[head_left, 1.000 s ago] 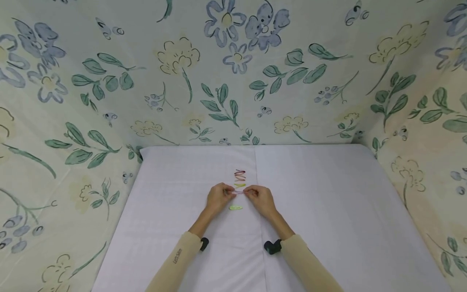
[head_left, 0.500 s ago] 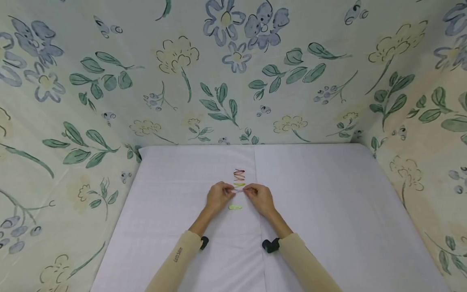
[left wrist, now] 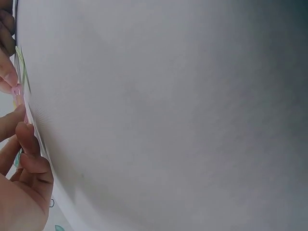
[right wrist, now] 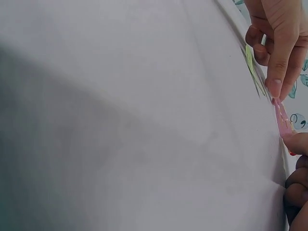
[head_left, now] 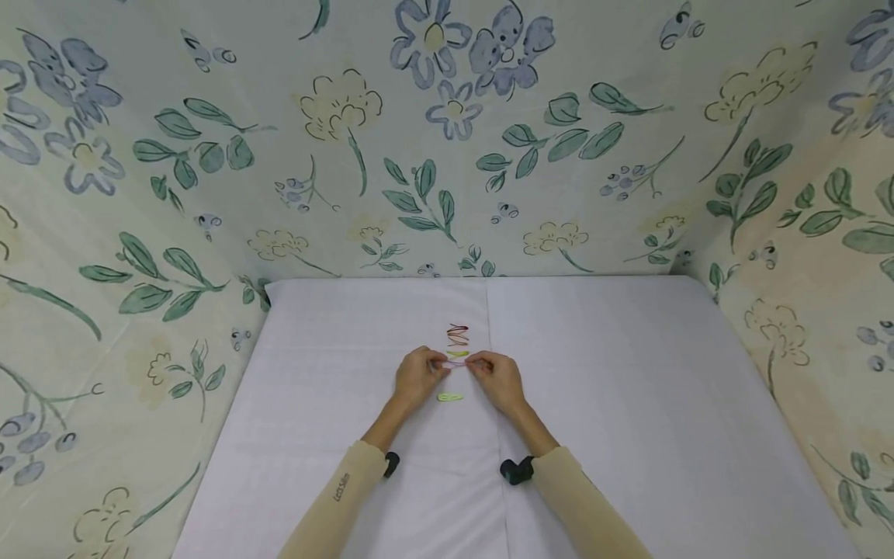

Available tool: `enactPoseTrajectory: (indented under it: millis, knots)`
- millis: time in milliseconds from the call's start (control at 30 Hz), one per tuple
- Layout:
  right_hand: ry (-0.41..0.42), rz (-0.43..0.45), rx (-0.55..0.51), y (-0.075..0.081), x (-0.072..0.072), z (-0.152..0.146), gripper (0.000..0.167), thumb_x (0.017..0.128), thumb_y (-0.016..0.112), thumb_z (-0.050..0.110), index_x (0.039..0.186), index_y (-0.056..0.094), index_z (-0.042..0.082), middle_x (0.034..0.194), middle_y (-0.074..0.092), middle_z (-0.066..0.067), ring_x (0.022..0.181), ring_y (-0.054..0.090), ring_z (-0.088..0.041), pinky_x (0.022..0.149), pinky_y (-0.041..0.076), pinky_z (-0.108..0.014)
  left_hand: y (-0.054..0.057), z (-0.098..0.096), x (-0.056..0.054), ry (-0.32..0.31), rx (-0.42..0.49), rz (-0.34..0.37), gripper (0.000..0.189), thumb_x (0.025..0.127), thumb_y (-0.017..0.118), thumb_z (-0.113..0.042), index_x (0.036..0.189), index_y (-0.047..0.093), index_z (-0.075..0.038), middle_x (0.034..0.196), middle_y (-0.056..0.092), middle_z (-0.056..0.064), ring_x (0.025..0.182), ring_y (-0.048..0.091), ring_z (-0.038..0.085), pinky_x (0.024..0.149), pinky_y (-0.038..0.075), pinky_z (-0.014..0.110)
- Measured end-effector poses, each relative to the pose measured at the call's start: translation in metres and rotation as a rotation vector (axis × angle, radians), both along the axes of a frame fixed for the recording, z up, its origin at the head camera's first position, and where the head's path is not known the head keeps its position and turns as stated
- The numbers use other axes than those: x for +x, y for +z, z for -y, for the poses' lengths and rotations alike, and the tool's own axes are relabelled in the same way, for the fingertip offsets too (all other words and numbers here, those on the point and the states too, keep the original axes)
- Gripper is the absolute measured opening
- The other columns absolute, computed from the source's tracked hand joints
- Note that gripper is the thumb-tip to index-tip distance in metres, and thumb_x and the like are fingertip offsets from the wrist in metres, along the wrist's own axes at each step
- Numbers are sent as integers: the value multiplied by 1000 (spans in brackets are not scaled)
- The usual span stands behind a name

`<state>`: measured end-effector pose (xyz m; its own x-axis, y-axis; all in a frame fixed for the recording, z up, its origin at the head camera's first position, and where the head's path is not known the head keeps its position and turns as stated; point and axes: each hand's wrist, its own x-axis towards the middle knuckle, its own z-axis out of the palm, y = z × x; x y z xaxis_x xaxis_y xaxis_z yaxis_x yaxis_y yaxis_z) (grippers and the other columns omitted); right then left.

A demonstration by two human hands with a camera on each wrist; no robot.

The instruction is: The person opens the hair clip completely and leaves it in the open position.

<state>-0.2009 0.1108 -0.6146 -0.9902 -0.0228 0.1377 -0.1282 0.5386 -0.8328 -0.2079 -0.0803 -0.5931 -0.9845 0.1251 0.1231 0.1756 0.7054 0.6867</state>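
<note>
A pink snap hair clip (head_left: 457,364) is stretched between both hands over the white cloth. My left hand (head_left: 421,374) pinches one end of it between thumb and fingers. At the other end, my right hand (head_left: 499,380) pinches it too. Slots along the pink clip (right wrist: 283,118) show in the right wrist view. Just beyond the hands lies a yellow-green clip (head_left: 457,354), and past it a row of red and orange clips (head_left: 458,336) in a zigzag. Nearer to me rests a lime-green clip (head_left: 450,397).
White cloth (head_left: 615,388) covers the table, with a crease running front to back near the middle. Floral fabric (head_left: 433,210) hangs behind and on both sides. A black wrist device (head_left: 518,470) sits at the right cuff.
Both hands stay in place with the pink clip between them. The view shifts only slightly.
</note>
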Motion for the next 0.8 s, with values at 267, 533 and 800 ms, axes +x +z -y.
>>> enactPoseTrajectory:
  millis: [267, 533, 800]
  knots:
    - [0, -12, -12, -1, 0, 0, 6, 93, 78, 14, 97, 82, 11, 57, 46, 7, 51, 38, -4, 50, 29, -19, 2, 1, 0, -7, 2, -18, 18, 80, 88, -8, 96, 81, -5, 85, 73, 7, 65, 52, 7, 59, 43, 21]
    - [-4, 22, -21, -2, 0, -1, 6, 94, 78, 14, 98, 82, 13, 61, 48, 6, 54, 40, -4, 53, 31, -19, 0, 1, 0, -2, -3, 4, 18, 81, 88, -8, 97, 81, -5, 86, 73, 6, 65, 52, 7, 59, 43, 21]
    - [-1, 12, -47, -1, 1, -1, 9, 92, 79, 12, 101, 81, 10, 62, 47, 4, 52, 38, -5, 51, 29, -19, 0, 4, 3, -2, 0, -10, 18, 79, 88, -7, 96, 81, -5, 84, 72, 5, 66, 53, 8, 60, 43, 21]
